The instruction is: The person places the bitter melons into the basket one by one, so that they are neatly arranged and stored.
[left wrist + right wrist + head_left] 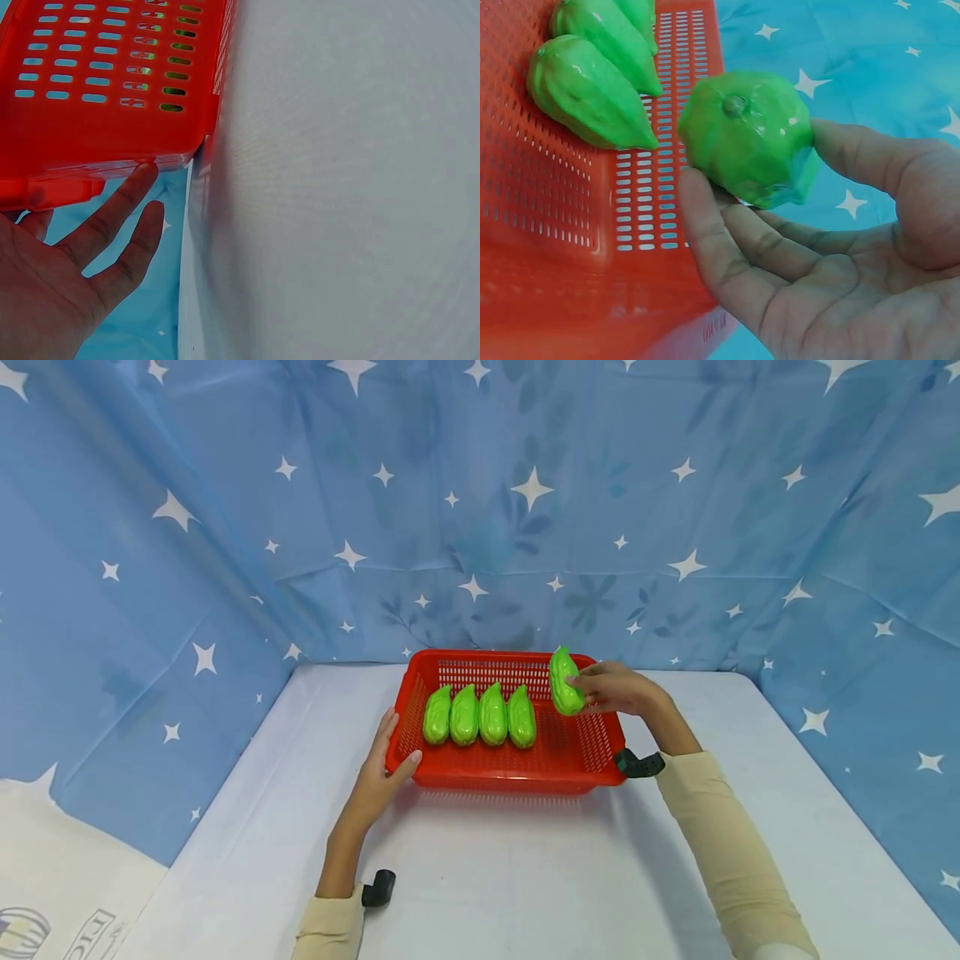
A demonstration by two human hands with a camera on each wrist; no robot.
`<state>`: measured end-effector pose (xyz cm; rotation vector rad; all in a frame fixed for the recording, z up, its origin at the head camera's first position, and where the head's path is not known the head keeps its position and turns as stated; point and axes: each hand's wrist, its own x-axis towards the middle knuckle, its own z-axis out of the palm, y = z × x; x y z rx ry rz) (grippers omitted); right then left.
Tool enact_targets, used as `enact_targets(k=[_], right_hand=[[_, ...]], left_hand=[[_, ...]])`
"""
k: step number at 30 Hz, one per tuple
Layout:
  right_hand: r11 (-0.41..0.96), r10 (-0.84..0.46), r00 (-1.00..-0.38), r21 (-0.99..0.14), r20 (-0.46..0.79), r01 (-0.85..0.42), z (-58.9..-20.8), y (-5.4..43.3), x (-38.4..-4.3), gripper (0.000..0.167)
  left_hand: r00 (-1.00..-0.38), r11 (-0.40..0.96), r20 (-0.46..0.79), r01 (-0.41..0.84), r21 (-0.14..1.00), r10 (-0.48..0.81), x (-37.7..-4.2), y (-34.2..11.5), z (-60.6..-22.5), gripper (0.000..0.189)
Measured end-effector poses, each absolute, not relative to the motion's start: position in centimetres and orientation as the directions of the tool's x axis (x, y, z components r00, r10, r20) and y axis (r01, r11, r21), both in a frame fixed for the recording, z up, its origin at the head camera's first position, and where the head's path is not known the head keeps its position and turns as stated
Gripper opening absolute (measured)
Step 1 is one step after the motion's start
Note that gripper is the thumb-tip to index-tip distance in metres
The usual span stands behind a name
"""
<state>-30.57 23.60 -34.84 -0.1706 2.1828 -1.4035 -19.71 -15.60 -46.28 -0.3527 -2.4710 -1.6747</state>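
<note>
A glossy green artificial fruit (566, 682), ribbed, with one pointed end, is held up over the right part of a red plastic basket (510, 774). My right hand (615, 687) pinches it between thumb and fingers; its blunt stem end faces the right wrist camera. Several matching green fruits (492, 716) lie side by side in the basket's left and middle, tips towards the back. My left hand (381, 768) grips the basket's front left corner, thumb over the rim. In the left wrist view two fingers (124, 199) stretch out under the rim, one tip at the slotted wall.
The basket stands on a white-covered table (480, 868), near its back edge. Behind and at both sides hangs a blue curtain (480, 527) with white stars. A pale printed cloth (60, 868) shows at the lower left.
</note>
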Motion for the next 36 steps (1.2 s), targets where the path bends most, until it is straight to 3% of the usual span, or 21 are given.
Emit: enact_targets(k=[7, 17, 30, 36], right_hand=[[0.557, -0.354, -0.793, -0.793, -0.495, 0.246, -35.3, 22.0, -31.8, 0.045], [0.654, -0.279, -0.746, -0.689, -0.604, 0.314, -36.8, 20.3, -33.1, 0.047], [0.650, -0.184, -0.696, -0.617, -0.694, 0.443, -38.6, 19.2, -33.8, 0.057], [0.627, -0.218, -0.691, -0.642, -0.689, 0.442, -39.1, 19.2, -34.1, 0.059]], left_hand=[[-0.963, 0.354, 0.247, 0.270, 0.895, 0.111, -19.8, -15.7, -46.7, 0.077], [-0.964, 0.350, 0.243, 0.266, 0.898, 0.110, -19.7, -15.7, -46.9, 0.078], [-0.967, 0.356, 0.229, 0.253, 0.900, 0.109, -19.6, -15.5, -46.6, 0.080], [-0.964, 0.374, 0.242, 0.266, 0.888, 0.111, -19.8, -15.5, -46.4, 0.078]])
